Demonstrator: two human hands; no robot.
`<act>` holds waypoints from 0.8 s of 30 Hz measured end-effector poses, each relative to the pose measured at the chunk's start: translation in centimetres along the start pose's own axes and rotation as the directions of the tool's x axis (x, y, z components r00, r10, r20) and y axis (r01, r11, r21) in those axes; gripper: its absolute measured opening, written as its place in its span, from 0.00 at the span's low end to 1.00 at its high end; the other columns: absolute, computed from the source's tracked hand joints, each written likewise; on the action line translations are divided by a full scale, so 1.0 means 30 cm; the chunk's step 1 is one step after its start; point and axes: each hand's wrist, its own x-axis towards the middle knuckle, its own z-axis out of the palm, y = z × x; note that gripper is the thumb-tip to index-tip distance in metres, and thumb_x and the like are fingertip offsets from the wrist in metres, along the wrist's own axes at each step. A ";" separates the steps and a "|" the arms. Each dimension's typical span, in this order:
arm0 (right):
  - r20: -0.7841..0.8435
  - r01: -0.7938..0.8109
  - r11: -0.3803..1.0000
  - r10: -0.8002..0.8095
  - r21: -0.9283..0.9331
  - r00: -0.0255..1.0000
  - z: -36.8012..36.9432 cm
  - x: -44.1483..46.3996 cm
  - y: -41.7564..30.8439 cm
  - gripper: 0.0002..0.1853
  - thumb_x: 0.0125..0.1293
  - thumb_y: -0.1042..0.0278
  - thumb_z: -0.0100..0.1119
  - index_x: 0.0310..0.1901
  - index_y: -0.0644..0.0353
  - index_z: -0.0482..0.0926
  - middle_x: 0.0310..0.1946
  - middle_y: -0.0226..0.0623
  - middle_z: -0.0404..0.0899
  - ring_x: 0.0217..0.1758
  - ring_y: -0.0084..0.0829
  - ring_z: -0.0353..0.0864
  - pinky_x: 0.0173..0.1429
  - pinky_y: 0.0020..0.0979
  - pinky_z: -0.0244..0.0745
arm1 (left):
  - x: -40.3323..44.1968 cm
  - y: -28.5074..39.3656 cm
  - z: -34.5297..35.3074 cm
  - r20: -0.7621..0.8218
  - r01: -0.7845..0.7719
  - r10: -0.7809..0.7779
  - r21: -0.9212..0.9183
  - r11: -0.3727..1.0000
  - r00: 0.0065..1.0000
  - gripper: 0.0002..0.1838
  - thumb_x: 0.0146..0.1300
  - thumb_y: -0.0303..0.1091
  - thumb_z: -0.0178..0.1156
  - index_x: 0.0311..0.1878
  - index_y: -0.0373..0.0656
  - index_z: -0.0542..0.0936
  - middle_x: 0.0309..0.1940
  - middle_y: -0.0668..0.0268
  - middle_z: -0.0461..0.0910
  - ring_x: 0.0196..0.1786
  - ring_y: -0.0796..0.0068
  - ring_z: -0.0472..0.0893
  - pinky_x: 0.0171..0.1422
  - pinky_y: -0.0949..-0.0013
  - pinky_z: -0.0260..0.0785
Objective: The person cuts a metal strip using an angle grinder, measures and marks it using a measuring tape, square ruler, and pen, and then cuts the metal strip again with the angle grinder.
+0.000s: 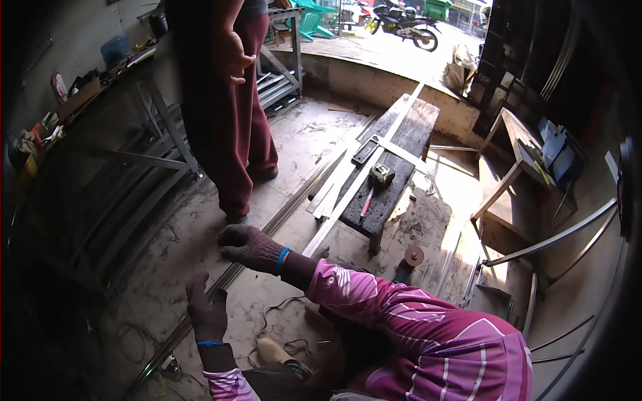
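My left hand (pixel 208 311), in a dark knit glove with a blue cuff, hovers over long metal bars (pixel 267 230) on the floor; its thumb and fingers are apart. I cannot tell whether it touches the bars. My right hand (pixel 253 248), gloved alike, is nearby with curled fingers, and nothing shows in it. To the right, a low dark wooden bench (pixel 413 127) bears a long pale metal strip (pixel 361 179), a flat square-like tool (pixel 401 152), a black handle-like piece (pixel 365 151), a tape measure (pixel 381 175) and a red pen-like tool (pixel 366 203).
Another person (pixel 231 113) in maroon trousers stands just beyond my hands. An angle grinder (pixel 412 257) with a disc rests right of the bench's near end. A cable (pixel 267 314) trails across the floor. Metal frames (pixel 160 127) line the left; a wooden stand (pixel 501 180) is right.
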 end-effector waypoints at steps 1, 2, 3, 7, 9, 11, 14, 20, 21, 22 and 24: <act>-0.060 0.006 1.000 -0.006 0.002 0.998 -0.029 0.007 -0.010 0.14 0.69 0.67 0.65 0.51 0.65 0.79 0.41 0.33 0.82 0.43 0.22 0.82 0.50 0.28 0.81 | 0.002 -0.005 0.005 0.010 -0.009 0.009 -0.002 1.000 1.000 0.24 0.59 0.27 0.66 0.59 0.35 0.75 0.56 0.51 0.77 0.61 0.50 0.77 0.67 0.56 0.69; -0.085 0.043 0.999 -0.041 0.027 0.996 -0.057 0.013 -0.018 0.14 0.69 0.66 0.65 0.52 0.65 0.79 0.39 0.33 0.82 0.40 0.22 0.82 0.48 0.27 0.81 | 0.004 -0.003 0.006 0.010 -0.013 0.013 -0.009 1.000 1.000 0.24 0.59 0.26 0.66 0.59 0.35 0.76 0.55 0.51 0.77 0.60 0.50 0.77 0.66 0.56 0.70; -0.108 0.082 0.995 -0.076 0.050 0.991 -0.080 0.014 -0.025 0.14 0.70 0.66 0.64 0.52 0.65 0.79 0.38 0.33 0.82 0.38 0.22 0.82 0.47 0.27 0.81 | 0.007 0.004 0.009 0.008 -0.015 0.015 -0.015 1.000 1.000 0.23 0.58 0.26 0.66 0.58 0.35 0.76 0.54 0.52 0.77 0.59 0.51 0.78 0.65 0.56 0.70; -0.136 -0.012 0.990 0.031 0.141 0.990 -0.110 0.006 -0.025 0.15 0.68 0.67 0.65 0.52 0.66 0.80 0.35 0.32 0.83 0.36 0.22 0.83 0.43 0.27 0.81 | 0.006 0.013 0.033 0.082 0.089 -0.083 -0.072 0.993 0.993 0.22 0.59 0.28 0.64 0.58 0.37 0.77 0.53 0.54 0.78 0.56 0.60 0.79 0.61 0.61 0.72; -0.126 0.017 0.989 0.002 0.146 0.992 -0.114 0.006 -0.012 0.15 0.69 0.67 0.65 0.52 0.65 0.80 0.36 0.32 0.83 0.36 0.22 0.83 0.43 0.27 0.81 | 0.006 0.021 0.047 0.075 0.075 -0.067 -0.106 0.992 0.995 0.19 0.61 0.29 0.63 0.56 0.36 0.78 0.50 0.55 0.79 0.52 0.62 0.80 0.59 0.62 0.73; -0.119 0.043 0.988 -0.026 0.150 0.993 -0.119 0.000 -0.002 0.14 0.69 0.67 0.65 0.52 0.65 0.80 0.36 0.32 0.83 0.36 0.22 0.83 0.42 0.27 0.81 | 0.001 0.010 0.070 0.070 0.061 -0.051 -0.141 0.988 0.996 0.17 0.63 0.30 0.62 0.55 0.36 0.79 0.47 0.57 0.81 0.49 0.65 0.81 0.56 0.63 0.74; -0.145 0.103 0.990 -0.088 0.099 0.985 -0.132 -0.005 -0.014 0.14 0.69 0.66 0.65 0.52 0.65 0.80 0.36 0.32 0.83 0.35 0.22 0.83 0.42 0.27 0.81 | 0.006 -0.012 0.090 0.049 -0.032 0.041 -0.165 0.986 0.998 0.13 0.66 0.31 0.61 0.50 0.36 0.82 0.35 0.61 0.82 0.38 0.71 0.81 0.46 0.66 0.75; -0.212 0.024 0.990 0.005 0.135 0.977 -0.151 -0.015 -0.059 0.17 0.70 0.58 0.64 0.51 0.63 0.81 0.36 0.30 0.81 0.34 0.21 0.82 0.39 0.26 0.80 | 0.005 0.043 0.062 0.205 0.186 -0.136 -0.253 0.949 0.969 0.07 0.67 0.31 0.61 0.40 0.37 0.82 0.23 0.68 0.78 0.28 0.79 0.78 0.34 0.71 0.69; -0.210 0.026 0.991 0.003 0.135 0.978 -0.149 -0.016 -0.057 0.17 0.70 0.58 0.64 0.51 0.63 0.81 0.36 0.30 0.81 0.34 0.21 0.82 0.39 0.26 0.80 | 0.003 0.034 0.067 0.185 0.180 -0.136 -0.250 0.951 0.973 0.07 0.67 0.31 0.61 0.37 0.37 0.81 0.22 0.68 0.77 0.27 0.79 0.77 0.33 0.70 0.68; -0.224 0.032 0.990 -0.001 0.136 0.975 -0.149 -0.019 -0.058 0.17 0.70 0.58 0.63 0.50 0.63 0.81 0.35 0.30 0.81 0.33 0.21 0.81 0.39 0.26 0.80 | 0.005 0.028 0.072 0.163 0.172 -0.134 -0.248 0.953 0.977 0.07 0.67 0.31 0.61 0.35 0.37 0.80 0.21 0.68 0.76 0.27 0.79 0.76 0.32 0.69 0.67; -0.234 0.041 0.990 -0.008 0.138 0.972 -0.135 -0.019 -0.071 0.16 0.71 0.58 0.63 0.50 0.63 0.81 0.35 0.30 0.81 0.33 0.20 0.81 0.39 0.26 0.80 | 0.008 0.021 0.071 0.106 0.090 -0.069 -0.210 0.974 0.992 0.07 0.66 0.30 0.62 0.33 0.37 0.79 0.21 0.67 0.75 0.26 0.77 0.75 0.32 0.68 0.67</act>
